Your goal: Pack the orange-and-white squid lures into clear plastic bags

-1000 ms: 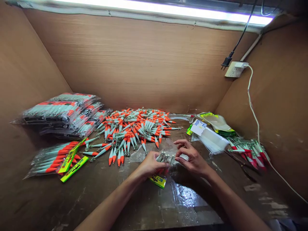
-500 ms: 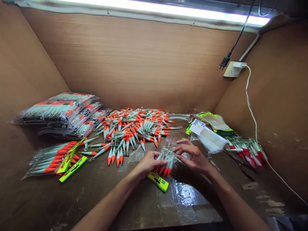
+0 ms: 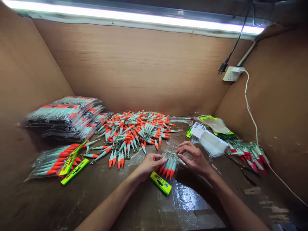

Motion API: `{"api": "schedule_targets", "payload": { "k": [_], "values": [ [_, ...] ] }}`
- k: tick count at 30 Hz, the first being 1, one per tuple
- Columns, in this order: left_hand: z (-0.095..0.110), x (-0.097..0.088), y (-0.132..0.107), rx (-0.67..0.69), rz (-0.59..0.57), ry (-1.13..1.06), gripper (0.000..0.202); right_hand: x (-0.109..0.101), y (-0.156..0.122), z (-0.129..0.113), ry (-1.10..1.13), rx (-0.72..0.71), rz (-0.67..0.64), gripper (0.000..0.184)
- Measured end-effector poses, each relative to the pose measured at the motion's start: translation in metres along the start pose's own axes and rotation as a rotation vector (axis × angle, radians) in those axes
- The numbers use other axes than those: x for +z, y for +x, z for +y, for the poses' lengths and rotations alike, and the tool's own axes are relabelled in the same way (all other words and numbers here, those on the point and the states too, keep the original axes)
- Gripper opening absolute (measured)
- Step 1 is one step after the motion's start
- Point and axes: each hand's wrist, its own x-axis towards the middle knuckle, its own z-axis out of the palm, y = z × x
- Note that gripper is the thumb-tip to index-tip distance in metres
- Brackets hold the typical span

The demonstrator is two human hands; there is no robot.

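Note:
Between my hands lies a clear plastic bag of white and orange fishing lures [image 3: 170, 166], side by side, orange tips toward me and metal hooks away. A yellow-green header card [image 3: 160, 183] marked BCT LURE lies at its near end. My left hand [image 3: 152, 164] grips the bag's left side, thumb over the lures. At the upper right, my right hand [image 3: 192, 156] has its fingers bent and pinched at the bag's edge beside the hooks. A heap of loose lures [image 3: 134, 128] lies just beyond.
Packed lure bags are stacked [image 3: 64, 117] at the left, with carded bags [image 3: 51, 162] in front. Right of my hands lie clear empty bags [image 3: 211, 142], a paper label [image 3: 198, 129] and red-white lures [image 3: 250, 155]. A white cable [image 3: 247, 96] hangs from a wall socket [image 3: 233, 73].
The view has tilted up slightly, shifting everything a little lower. Both hands stay at the bag, and its lures now show more fully, with the left thumb drawn back a little.

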Motion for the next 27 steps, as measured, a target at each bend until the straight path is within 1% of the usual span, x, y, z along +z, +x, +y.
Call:
{"api": "schedule_targets", "payload": {
  "k": [4,7,10,16,19,21,25,27],
  "values": [
    [0.0016,0.0015,-0.0008,0.03,0.036,0.021,0.048,0.0003,0.0005,-0.0003,-0.001,0.006,-0.001,0.006],
    [0.0017,0.0019,-0.0007,0.066,0.097,0.06,0.045,0.0017,0.0001,-0.0014,0.003,0.003,0.0,0.006],
    [0.001,0.0003,0.0,0.038,0.135,0.031,0.046,0.0023,-0.0002,-0.0022,0.016,0.0,0.005,0.007],
    [0.0011,-0.0027,-0.0002,-0.015,0.087,-0.07,0.044,0.0007,-0.0003,-0.0031,0.039,0.017,0.002,0.006],
    [-0.0009,-0.0008,-0.0001,-0.019,0.047,-0.1,0.053,0.0013,-0.0012,-0.0031,0.048,0.035,0.003,0.007],
    [-0.0028,0.0013,0.0008,-0.013,0.054,-0.076,0.055,0.002,-0.0017,-0.0028,0.052,0.037,0.001,0.007],
    [-0.0037,0.004,0.0022,0.009,0.114,0.022,0.041,0.0037,-0.0019,-0.0023,0.084,0.027,-0.029,0.007],
    [-0.0024,0.0041,0.0007,0.001,0.099,0.06,0.039,0.0046,-0.0021,-0.0024,0.094,0.02,-0.049,0.007]
  ]
}}
